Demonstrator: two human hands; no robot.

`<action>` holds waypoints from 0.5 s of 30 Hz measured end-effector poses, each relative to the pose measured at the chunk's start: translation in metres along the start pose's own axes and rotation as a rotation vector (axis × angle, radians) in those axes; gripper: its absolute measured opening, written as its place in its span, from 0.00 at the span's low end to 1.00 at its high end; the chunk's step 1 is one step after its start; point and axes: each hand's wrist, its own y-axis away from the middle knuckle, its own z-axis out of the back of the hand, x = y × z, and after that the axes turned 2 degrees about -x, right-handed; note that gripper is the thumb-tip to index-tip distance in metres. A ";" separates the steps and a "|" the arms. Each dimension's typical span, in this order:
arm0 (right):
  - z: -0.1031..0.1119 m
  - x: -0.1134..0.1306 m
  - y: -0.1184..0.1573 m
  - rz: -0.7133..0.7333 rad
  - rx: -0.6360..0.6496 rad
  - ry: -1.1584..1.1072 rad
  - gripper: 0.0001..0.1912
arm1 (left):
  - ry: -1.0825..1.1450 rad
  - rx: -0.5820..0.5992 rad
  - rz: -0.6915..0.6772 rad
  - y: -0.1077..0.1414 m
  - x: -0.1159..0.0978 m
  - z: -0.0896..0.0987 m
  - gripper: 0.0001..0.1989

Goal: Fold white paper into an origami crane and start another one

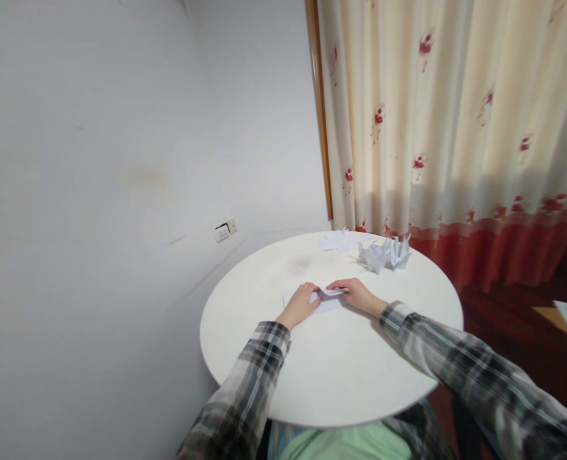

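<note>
A white sheet of paper (329, 304), partly folded, lies on the round white table (331, 377) in front of me. My left hand (304, 303) pinches a raised fold at the paper's left part, thumb and fingers closed on it. From the right, my right hand (356, 295) grips the same fold near its right end, its fingers over the edge. Between the hands the fold stands up a little from the layer beneath. Both hands hide parts of the sheet.
Folded white paper figures (384, 254) stand at the table's back right. Beside them, near the far edge, lie flat white paper pieces (340, 240). A wall with a socket (222, 233) is on the left, a flowered curtain (437, 140) behind.
</note>
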 end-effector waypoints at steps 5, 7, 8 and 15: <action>-0.001 0.002 0.000 0.073 0.066 0.084 0.27 | 0.055 -0.012 0.086 -0.002 0.002 -0.001 0.08; -0.002 0.003 0.000 0.115 0.068 0.106 0.25 | 0.070 -0.012 0.107 -0.002 0.002 0.000 0.08; -0.003 0.004 0.000 0.132 0.065 0.113 0.23 | 0.074 -0.010 0.114 -0.002 0.001 0.000 0.08; -0.004 0.011 0.002 0.154 0.065 0.104 0.11 | 0.097 -0.002 0.116 -0.003 0.001 0.001 0.08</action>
